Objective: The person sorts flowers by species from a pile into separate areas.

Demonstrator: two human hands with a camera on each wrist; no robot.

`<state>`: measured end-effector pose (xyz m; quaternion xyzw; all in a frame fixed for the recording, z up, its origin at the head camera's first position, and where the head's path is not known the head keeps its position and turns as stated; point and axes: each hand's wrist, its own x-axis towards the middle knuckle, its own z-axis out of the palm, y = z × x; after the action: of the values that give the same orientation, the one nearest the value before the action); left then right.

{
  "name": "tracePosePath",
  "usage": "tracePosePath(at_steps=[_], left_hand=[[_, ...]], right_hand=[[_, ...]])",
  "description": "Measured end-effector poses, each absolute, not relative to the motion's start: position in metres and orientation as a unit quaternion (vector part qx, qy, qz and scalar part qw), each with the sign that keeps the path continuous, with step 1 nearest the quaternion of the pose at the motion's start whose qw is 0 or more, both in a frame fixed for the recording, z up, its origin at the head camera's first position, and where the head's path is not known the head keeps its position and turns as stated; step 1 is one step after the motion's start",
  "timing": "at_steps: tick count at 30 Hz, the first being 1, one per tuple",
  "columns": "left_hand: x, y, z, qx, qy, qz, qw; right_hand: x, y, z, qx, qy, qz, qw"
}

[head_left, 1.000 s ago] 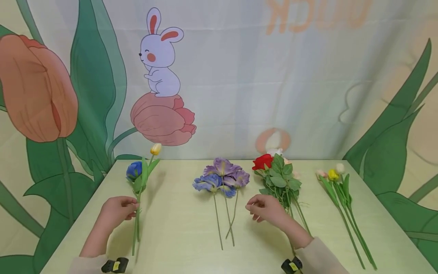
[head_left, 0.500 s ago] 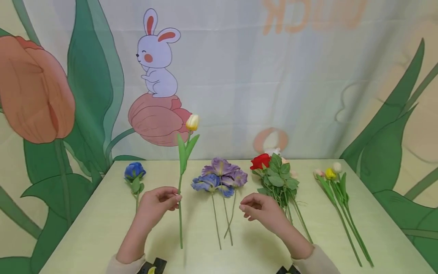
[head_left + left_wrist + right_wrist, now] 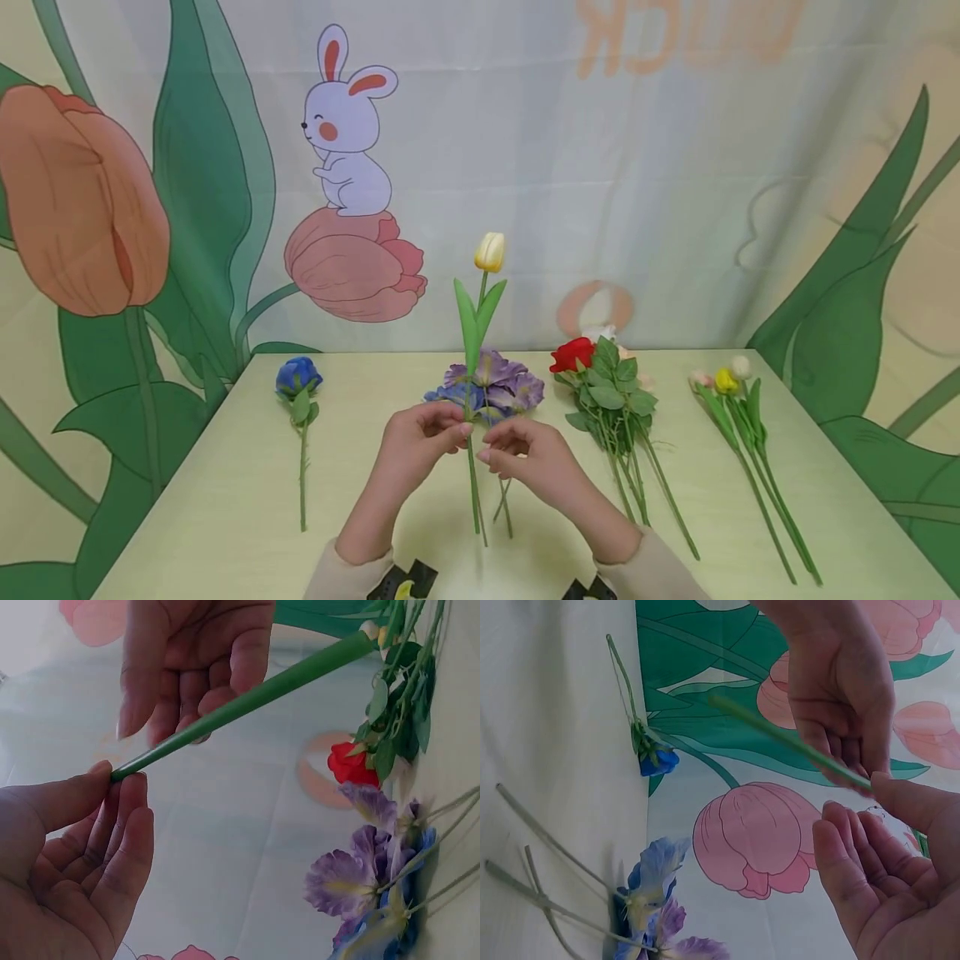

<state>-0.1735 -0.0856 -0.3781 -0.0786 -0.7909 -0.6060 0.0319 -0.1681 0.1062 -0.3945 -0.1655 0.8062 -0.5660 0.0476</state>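
Note:
In the head view, my left hand (image 3: 422, 442) pinches the stem of a pale yellow tulip (image 3: 490, 252) between thumb and fingers. The tulip stands upright above the table, its two green leaves spreading below the bloom. Just right of the stem is my right hand (image 3: 534, 458), fingers loosely bent, thumb and fingertips apart with nothing between them. The left wrist view shows the green stem (image 3: 247, 706) running out from the left fingertips, past the right hand. Behind the tulip lie purple and blue irises (image 3: 517, 390), partly hidden by the hands.
A blue rose (image 3: 297, 377) lies alone at the left of the table (image 3: 217, 517). Right of the irises is a bunch of roses with a red bloom (image 3: 573, 355) and green leaves. Several tulips (image 3: 726, 382) lie at the far right. A printed curtain (image 3: 495, 150) hangs behind.
My left hand has lifted the pale yellow tulip from beside the blue rose and carried it right, to the middle. My right hand has shifted left toward the stem.

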Motion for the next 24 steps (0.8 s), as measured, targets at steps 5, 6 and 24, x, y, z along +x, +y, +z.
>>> tracePosePath(at_steps=[5,6,24], left_hand=[[-0.176,-0.074,-0.378,-0.087,-0.778,-0.621,0.041],[-0.176,-0.073,-0.378,-0.088,-0.776,-0.623,0.043],[-0.194,-0.129,-0.378,-0.091,-0.879,-0.467,0.035]], right_hand=[[-0.169,0.101,-0.391,-0.165,0.807,-0.566,0.035],[-0.168,0.101,-0.390,-0.166,0.807,-0.566,0.030],[-0.173,0.172,-0.378,-0.112,0.883,-0.453,-0.057]])
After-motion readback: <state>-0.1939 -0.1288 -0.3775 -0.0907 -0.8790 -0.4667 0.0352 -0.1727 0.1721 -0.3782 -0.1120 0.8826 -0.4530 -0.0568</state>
